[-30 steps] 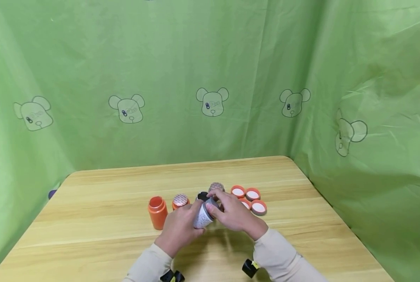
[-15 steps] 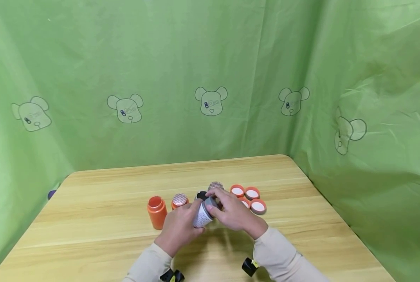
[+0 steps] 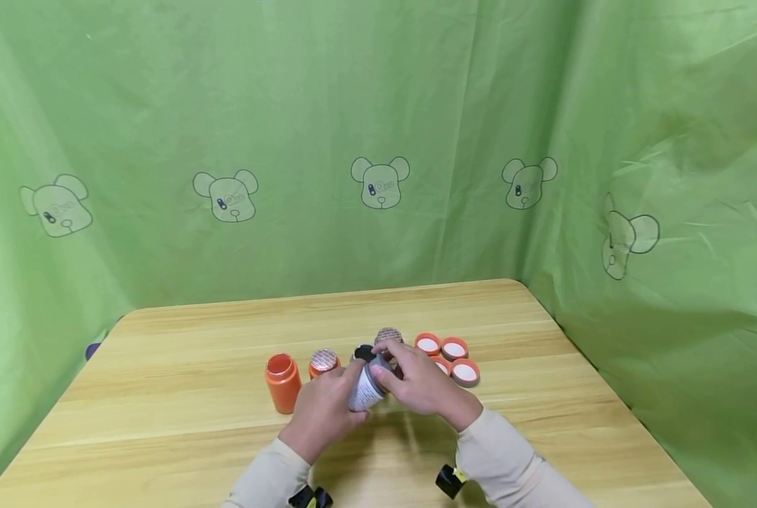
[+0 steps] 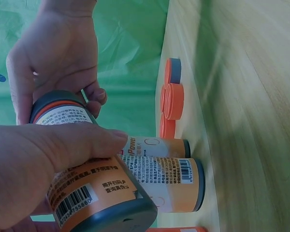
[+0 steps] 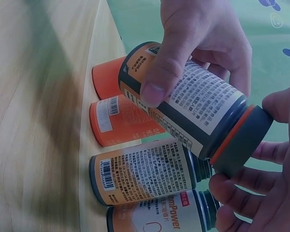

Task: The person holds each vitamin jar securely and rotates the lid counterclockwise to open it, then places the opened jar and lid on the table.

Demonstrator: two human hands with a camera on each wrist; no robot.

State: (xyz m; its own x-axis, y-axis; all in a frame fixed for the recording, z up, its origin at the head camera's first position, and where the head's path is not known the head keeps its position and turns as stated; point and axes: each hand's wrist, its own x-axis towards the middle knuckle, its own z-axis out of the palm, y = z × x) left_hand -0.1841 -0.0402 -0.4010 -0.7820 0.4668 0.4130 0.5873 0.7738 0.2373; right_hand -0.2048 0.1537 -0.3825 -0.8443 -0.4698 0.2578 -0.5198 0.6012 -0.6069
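Note:
My left hand (image 3: 327, 413) grips a labelled pill bottle (image 5: 183, 96), thumb across its side, and holds it tilted above the table. Its dark grey cap (image 5: 244, 140) with an orange inner ring sits at the neck. The fingers and thumb of my right hand (image 3: 425, 384) pinch that cap. Below the hands stand two more labelled bottles; one labelled bottle (image 5: 140, 171) shows a bare threaded neck in the right wrist view. To the left are an open orange bottle (image 3: 283, 386) and another orange one with a silver foil seal (image 3: 324, 360).
Several loose orange-and-grey caps, one of them a front cap (image 3: 465, 372), lie white liner up to the right of the bottles. The wooden table (image 3: 181, 367) reaches back to a green curtain (image 3: 302, 106), which also hangs along both sides.
My hands and the tilted bottle stay in nearly the same place. Only the right fingers and the cap show a slight shift.

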